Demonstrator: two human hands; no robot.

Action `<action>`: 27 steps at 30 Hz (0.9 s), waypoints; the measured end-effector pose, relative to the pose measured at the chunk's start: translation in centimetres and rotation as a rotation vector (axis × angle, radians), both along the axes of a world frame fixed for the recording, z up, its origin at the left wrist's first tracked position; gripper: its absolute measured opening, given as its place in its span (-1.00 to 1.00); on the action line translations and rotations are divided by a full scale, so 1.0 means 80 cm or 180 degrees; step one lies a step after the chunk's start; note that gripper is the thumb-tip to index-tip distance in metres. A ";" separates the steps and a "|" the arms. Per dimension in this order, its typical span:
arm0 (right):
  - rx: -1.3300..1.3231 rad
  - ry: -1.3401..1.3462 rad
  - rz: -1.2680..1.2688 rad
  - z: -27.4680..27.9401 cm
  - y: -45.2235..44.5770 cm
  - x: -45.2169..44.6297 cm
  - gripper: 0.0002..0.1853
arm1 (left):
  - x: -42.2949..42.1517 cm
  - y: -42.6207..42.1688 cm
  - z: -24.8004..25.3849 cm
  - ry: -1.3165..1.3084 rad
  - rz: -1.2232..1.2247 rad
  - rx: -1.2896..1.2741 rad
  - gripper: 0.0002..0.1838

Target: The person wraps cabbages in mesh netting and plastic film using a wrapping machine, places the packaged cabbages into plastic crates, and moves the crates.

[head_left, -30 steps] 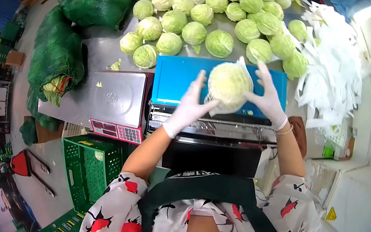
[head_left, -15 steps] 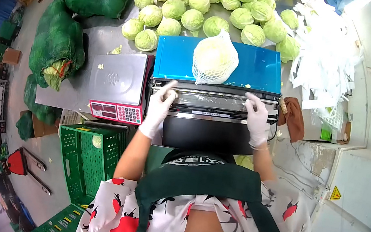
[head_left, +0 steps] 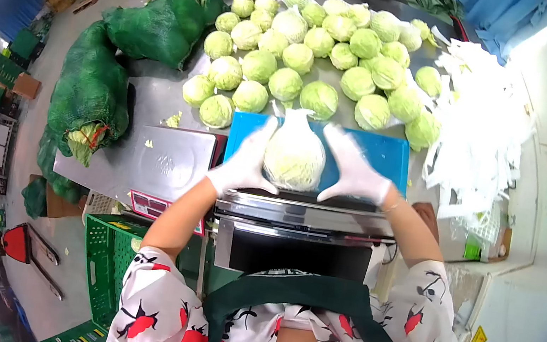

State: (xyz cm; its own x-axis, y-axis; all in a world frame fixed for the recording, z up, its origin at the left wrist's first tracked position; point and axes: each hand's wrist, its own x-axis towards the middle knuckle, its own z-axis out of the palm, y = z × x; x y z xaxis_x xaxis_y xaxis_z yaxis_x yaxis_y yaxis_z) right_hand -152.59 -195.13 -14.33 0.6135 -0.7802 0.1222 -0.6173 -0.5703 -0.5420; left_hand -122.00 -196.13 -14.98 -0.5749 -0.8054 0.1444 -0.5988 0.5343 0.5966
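A cabbage in white mesh netting (head_left: 295, 154) sits on the blue top (head_left: 385, 167) of a wrapping machine, its gathered net end pointing away from me. My left hand (head_left: 248, 160), in a white glove, is open along the cabbage's left side; whether it touches cannot be made out. On the other side, my gloved right hand (head_left: 357, 170) is open with thumb and fingers spread, a small gap from the cabbage. Closer to me are the machine's metal bar (head_left: 309, 215) and its black front panel (head_left: 299, 257).
Many loose cabbages (head_left: 258, 66) cover the table behind the machine. On the left are a scale (head_left: 172, 158), green net sacks (head_left: 91, 95) and a green crate (head_left: 100, 251). White net sleeves (head_left: 476, 131) are heaped on the right.
Both hands have moved forward from the machine's film area to either side of the netted cabbage. The cabbage now sits nearer the blue top's front edge. The view has tilted up.
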 end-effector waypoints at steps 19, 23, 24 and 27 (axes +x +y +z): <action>0.4739 -0.2158 -0.1838 0.038 0.304 0.020 -0.40 | -0.028 0.231 -0.035 0.0610 -0.0079 0.4578 -0.27; 0.5559 -0.2003 -0.1646 -0.034 0.308 0.012 -0.30 | -0.029 0.251 -0.054 0.1413 0.0648 0.5501 -0.28; 0.5889 -0.2187 -0.1879 -0.044 0.301 0.014 -0.28 | -0.025 0.254 -0.079 0.1525 0.0575 0.5587 -0.26; 0.6739 -0.3122 -0.1639 -0.050 0.300 0.008 -0.25 | -0.021 0.252 -0.032 0.1448 0.0682 0.5834 -0.21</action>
State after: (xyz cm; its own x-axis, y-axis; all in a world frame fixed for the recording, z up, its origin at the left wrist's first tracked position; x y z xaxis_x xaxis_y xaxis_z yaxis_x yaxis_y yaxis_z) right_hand -151.94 -171.13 -18.31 0.6868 -0.1894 -0.7017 0.2183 0.9746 -0.0494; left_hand -123.69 -175.96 -17.57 -0.6283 -0.1637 -0.7605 -0.2162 -0.9024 0.3728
